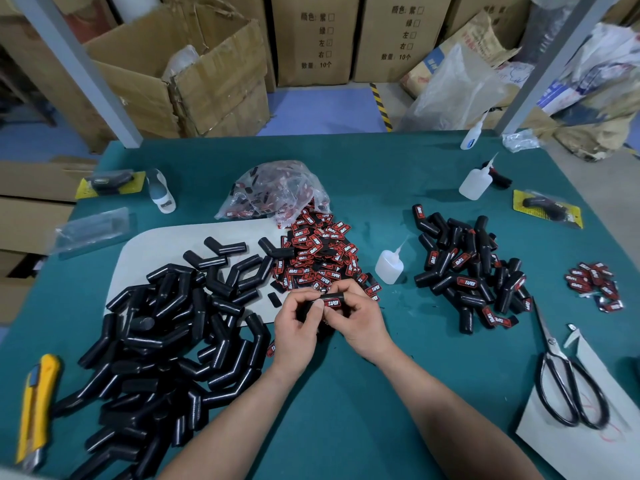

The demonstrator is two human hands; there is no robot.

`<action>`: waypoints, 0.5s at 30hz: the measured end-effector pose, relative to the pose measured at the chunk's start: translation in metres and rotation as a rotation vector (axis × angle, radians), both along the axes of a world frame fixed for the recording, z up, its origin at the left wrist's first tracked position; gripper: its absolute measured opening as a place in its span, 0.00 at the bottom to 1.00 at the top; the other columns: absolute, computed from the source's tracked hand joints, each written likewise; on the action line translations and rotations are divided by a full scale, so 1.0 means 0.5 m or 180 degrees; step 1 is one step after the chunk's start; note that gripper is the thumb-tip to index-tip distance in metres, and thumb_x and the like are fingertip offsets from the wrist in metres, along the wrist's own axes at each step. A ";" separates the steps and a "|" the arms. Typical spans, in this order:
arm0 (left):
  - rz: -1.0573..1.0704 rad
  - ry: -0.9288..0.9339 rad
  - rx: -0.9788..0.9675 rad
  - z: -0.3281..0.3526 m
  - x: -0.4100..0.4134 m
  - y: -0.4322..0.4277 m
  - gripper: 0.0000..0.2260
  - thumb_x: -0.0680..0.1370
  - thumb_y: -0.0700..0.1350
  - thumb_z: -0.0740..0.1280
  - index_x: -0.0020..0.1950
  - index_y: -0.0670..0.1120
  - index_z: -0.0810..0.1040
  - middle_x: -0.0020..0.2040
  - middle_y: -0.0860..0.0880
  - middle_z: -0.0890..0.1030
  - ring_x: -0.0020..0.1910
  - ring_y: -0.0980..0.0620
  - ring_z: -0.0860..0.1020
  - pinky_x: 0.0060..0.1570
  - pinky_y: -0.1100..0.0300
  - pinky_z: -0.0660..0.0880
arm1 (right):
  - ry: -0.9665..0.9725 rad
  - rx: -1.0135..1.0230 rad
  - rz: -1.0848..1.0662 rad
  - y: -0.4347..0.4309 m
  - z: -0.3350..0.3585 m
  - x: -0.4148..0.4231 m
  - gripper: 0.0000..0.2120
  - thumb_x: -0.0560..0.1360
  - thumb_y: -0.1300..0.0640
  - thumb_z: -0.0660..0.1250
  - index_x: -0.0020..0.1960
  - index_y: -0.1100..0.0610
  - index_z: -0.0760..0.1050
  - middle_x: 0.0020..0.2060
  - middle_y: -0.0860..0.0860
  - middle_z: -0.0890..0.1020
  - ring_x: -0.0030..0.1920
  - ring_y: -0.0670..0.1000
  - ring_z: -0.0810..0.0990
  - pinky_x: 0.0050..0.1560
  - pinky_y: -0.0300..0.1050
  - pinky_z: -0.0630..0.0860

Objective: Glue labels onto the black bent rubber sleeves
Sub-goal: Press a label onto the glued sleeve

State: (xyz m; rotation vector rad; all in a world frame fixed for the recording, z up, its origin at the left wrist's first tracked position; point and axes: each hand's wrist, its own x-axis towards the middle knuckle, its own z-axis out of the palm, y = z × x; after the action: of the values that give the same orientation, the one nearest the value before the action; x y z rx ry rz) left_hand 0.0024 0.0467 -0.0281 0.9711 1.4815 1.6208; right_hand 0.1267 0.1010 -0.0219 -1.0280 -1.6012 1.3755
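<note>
Both hands hold one black bent rubber sleeve (313,305) above the green table. My left hand (298,332) grips its left end. My right hand (360,318) pinches the right end, where a red-and-black label (333,302) sits on the sleeve. A large heap of plain sleeves (162,337) lies to the left. A pile of loose labels (320,258) spills from a plastic bag (273,190) just beyond my hands. Sleeves with labels on them (471,271) are heaped to the right. A glue bottle (389,266) stands between the labels and that heap.
A yellow utility knife (34,407) lies at the front left and black scissors (568,379) on white paper at the right. Two more glue bottles (476,181) stand at the back right, with a small label pile (594,282) nearby. Cardboard boxes (194,74) stand behind the table.
</note>
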 end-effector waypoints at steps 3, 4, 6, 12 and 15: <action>0.0058 0.0040 -0.0033 0.002 0.001 0.001 0.05 0.78 0.39 0.68 0.50 0.48 0.80 0.52 0.57 0.83 0.53 0.60 0.80 0.56 0.68 0.74 | -0.0031 0.0017 0.0037 -0.001 0.002 0.000 0.05 0.74 0.56 0.73 0.42 0.57 0.81 0.49 0.45 0.77 0.39 0.46 0.74 0.39 0.39 0.72; 0.0090 0.0055 -0.0029 0.003 0.001 0.001 0.05 0.78 0.39 0.68 0.50 0.48 0.80 0.52 0.57 0.83 0.53 0.60 0.80 0.55 0.68 0.74 | -0.0041 0.0056 0.0052 -0.001 0.002 0.001 0.04 0.75 0.57 0.73 0.42 0.57 0.81 0.50 0.46 0.77 0.41 0.46 0.75 0.40 0.39 0.73; 0.0169 0.0063 0.0003 0.005 0.001 0.000 0.05 0.77 0.40 0.68 0.49 0.50 0.80 0.51 0.57 0.83 0.53 0.59 0.81 0.56 0.68 0.74 | -0.0009 0.0119 0.0093 -0.002 0.004 0.002 0.03 0.75 0.56 0.72 0.43 0.55 0.83 0.50 0.47 0.78 0.46 0.46 0.77 0.46 0.41 0.75; 0.0301 -0.0129 -0.0003 0.002 -0.006 0.001 0.03 0.76 0.51 0.70 0.48 0.58 0.82 0.51 0.55 0.83 0.54 0.52 0.81 0.58 0.50 0.79 | 0.0891 -0.0486 -0.0058 -0.002 0.011 -0.001 0.11 0.72 0.70 0.74 0.44 0.55 0.86 0.50 0.54 0.84 0.42 0.50 0.83 0.45 0.41 0.79; 0.0293 -0.0243 -0.0124 -0.007 -0.014 0.003 0.04 0.76 0.52 0.71 0.49 0.57 0.83 0.52 0.54 0.84 0.55 0.48 0.81 0.57 0.36 0.79 | 0.0972 -0.0594 -0.0008 0.004 0.015 0.001 0.11 0.74 0.73 0.71 0.45 0.59 0.85 0.51 0.56 0.84 0.39 0.52 0.83 0.44 0.41 0.80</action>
State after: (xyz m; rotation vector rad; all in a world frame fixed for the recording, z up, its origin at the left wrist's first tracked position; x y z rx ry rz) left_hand -0.0044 0.0482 -0.0313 0.8211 1.5194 1.6691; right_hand 0.1271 0.1030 -0.0145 -0.8746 -1.2663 1.6173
